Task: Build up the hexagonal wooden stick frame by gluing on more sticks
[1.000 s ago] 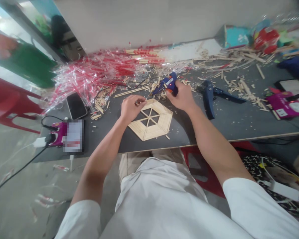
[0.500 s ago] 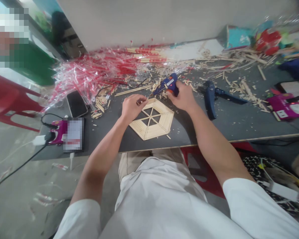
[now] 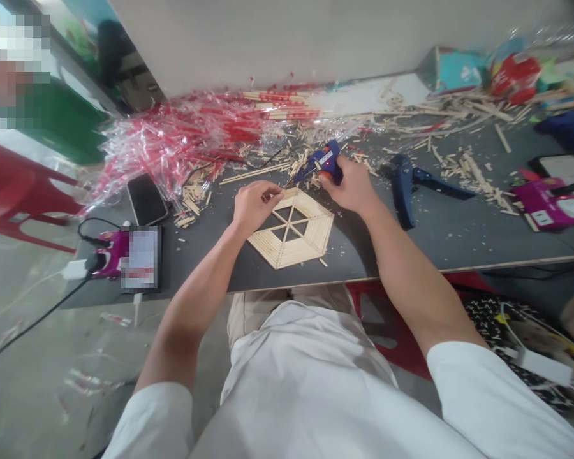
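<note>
A flat hexagonal frame of pale wooden sticks, with spokes meeting at its centre, lies on the dark table. At its upper left edge is my left hand, thumb and fingers pinched together; what they hold, if anything, is too small to make out. My right hand is wrapped round a blue hot glue gun just beyond the frame's upper right side. The gun's nozzle points left, close to my left fingertips and the frame's top edge. Whether the nozzle touches the wood I cannot tell.
Blue cutters lie right of my right hand. Red-and-clear wrappers and cut stick pieces cover the table's back. A phone and a purple power strip sit at left, another purple strip at right.
</note>
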### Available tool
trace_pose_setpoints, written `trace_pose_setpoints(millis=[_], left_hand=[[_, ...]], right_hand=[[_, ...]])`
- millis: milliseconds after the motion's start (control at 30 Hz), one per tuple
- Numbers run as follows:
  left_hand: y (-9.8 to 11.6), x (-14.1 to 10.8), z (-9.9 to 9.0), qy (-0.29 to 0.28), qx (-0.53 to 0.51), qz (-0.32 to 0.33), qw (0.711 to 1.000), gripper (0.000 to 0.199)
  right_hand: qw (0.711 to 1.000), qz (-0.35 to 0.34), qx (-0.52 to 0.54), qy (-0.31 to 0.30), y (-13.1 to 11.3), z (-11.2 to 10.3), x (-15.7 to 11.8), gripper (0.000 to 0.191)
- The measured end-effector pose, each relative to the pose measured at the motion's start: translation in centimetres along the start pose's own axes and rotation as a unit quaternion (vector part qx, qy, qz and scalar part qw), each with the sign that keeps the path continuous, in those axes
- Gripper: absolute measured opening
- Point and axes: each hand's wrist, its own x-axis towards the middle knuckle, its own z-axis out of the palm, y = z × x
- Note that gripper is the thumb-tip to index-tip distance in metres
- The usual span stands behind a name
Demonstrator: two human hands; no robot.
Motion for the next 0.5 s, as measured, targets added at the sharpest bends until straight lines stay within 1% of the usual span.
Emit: trace_pose_setpoints(millis=[167, 300, 400, 500], left_hand=[[0.21, 0.07, -0.16, 0.007, 0.002, -0.013, 1.0, 0.006], [0.35, 0.11, -0.28, 0.01, -0.009, -0.012, 1.0, 0.006], [0.6, 0.15, -0.33, 0.028, -0.04, -0.029, 0.998, 0.005], [0.82, 0.25, -0.27, 0.044, -0.09, -0.056, 0.993, 0.01]], right_hand=[[1.0, -0.012, 0.004, 0.003, -0.08, 0.01, -0.01, 0.036], [1.0, 0.004, 0.001, 0.012, 0.07, 0.16, 0.12, 0.035], [1.0, 0.004, -0.005, 0.028, 0.32, 0.38, 0.25, 0.035], [0.999, -0.009, -0.004, 0.051, 0.53, 0.64, 0.33, 0.033]])
